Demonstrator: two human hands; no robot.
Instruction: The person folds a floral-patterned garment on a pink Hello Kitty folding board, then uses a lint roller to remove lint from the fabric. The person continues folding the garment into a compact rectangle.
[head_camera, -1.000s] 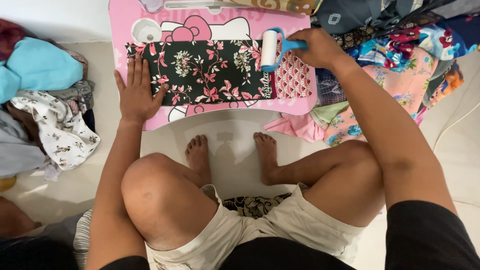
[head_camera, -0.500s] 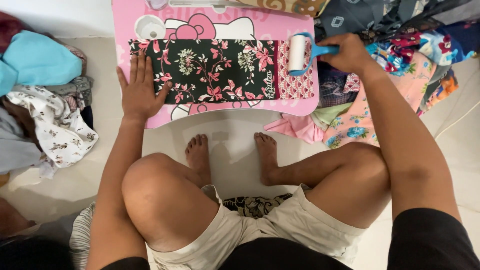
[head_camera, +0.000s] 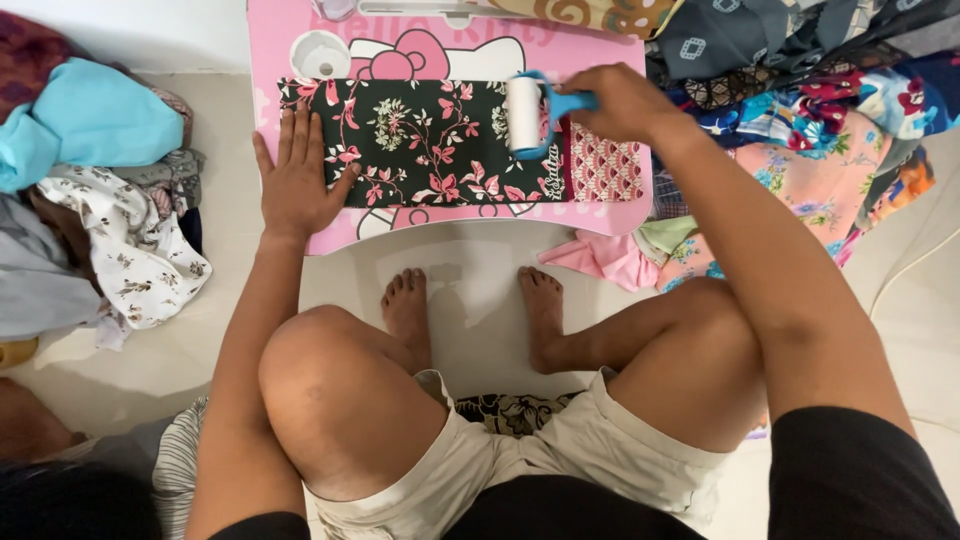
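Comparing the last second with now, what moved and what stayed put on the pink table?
The right hand kept its grip on the blue-handled lint roller and swung it out past the right end of the dark floral cloth, then back left onto it. The left hand stayed flat on the cloth's left end, and the cloth stayed spread on the pink table.

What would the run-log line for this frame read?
left hand: flat on dark floral cloth | right hand: holds lint roller on cloth | pink lap table | clothes piled both sides
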